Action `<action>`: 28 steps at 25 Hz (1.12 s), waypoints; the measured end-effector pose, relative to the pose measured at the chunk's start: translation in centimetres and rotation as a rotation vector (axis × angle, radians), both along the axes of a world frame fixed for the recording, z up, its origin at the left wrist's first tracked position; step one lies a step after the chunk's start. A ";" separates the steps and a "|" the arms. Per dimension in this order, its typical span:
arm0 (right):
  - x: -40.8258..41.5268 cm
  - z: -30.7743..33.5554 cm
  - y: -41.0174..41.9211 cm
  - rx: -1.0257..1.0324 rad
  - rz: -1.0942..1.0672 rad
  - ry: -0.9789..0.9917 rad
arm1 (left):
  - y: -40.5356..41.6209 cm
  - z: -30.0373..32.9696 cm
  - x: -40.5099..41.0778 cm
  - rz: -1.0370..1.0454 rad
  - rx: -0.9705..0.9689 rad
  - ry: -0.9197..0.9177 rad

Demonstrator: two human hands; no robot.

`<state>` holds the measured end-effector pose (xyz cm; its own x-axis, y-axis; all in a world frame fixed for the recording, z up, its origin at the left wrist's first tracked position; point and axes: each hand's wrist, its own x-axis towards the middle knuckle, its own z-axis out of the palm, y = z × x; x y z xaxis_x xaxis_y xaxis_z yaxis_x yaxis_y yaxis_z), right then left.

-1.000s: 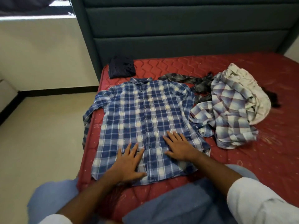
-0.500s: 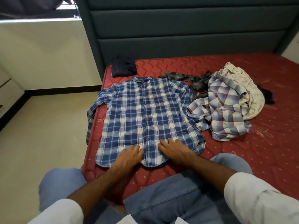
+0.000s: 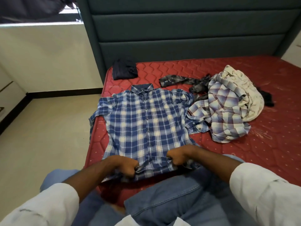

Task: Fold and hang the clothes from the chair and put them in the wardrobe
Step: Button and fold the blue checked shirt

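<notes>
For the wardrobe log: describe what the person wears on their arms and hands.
Both hands, left and right, are bare: no gloves, rings or watch show. The forearms are uncovered too. White sleeves, left and right, are pushed up toward the elbows, loose and creased, with faint grey marks. Blue denim jeans cover the legs.

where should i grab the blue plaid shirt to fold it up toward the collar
Grip the bottom hem of the blue plaid shirt, coming from the near edge of the mattress. It lies flat, buttons up, collar far, so the hem is the free near edge. The left hand and right hand already pinch it either side of the placket.
</notes>
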<state>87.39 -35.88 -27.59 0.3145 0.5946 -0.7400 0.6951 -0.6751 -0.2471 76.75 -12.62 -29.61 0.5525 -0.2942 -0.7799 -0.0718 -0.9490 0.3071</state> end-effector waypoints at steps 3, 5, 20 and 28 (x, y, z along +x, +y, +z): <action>0.5 -0.3 -0.2 0.005 -0.136 0.361 | 0.1 -0.2 -0.3 0.177 -0.081 0.278; 1.8 -0.2 0.2 0.042 -0.275 0.612 | 1.2 0.4 1.2 0.369 -0.204 0.390; 25.4 -5.7 17.2 0.789 -0.733 -0.253 | 10.5 -6.6 29.4 0.625 -0.143 -0.987; 28.2 -7.6 21.1 0.688 -0.720 -0.610 | 11.2 -9.4 32.8 0.749 -0.169 -1.161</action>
<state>115.57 -14.78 -35.19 0.9345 0.3509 0.0593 0.3361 -0.8155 -0.4712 109.56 -1.43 -39.00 0.9183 0.3124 0.2433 0.1411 -0.8324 0.5360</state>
